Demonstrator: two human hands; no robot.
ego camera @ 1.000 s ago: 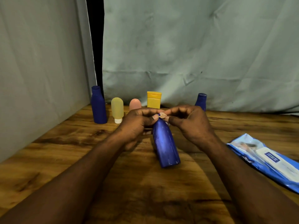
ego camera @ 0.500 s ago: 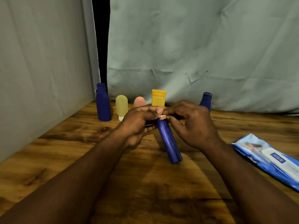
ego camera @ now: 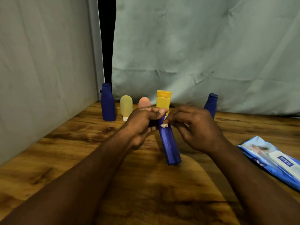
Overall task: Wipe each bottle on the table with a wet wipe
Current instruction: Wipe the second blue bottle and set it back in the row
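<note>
A blue bottle (ego camera: 170, 145) leans with its base on the wooden table (ego camera: 81, 151) and its top held up between my hands. My left hand (ego camera: 142, 122) grips its neck. My right hand (ego camera: 193, 125) pinches a small white wet wipe (ego camera: 164, 125) against the bottle's upper part. Along the back stand a blue bottle (ego camera: 107, 103), a pale yellow tube (ego camera: 126, 106), a pink tube (ego camera: 144, 102), a yellow bottle (ego camera: 163, 99) and a small blue bottle (ego camera: 211, 103), the last partly hidden by my right hand.
A blue and white pack of wet wipes (ego camera: 274, 161) lies flat on the table at the right. Grey-green cloth hangs behind and to the left, with a dark gap at the back corner.
The held bottle has turned so it looks narrower and tilts more. My right hand has slid the wipe a little way down from the cap. The view has shifted slightly left.
</note>
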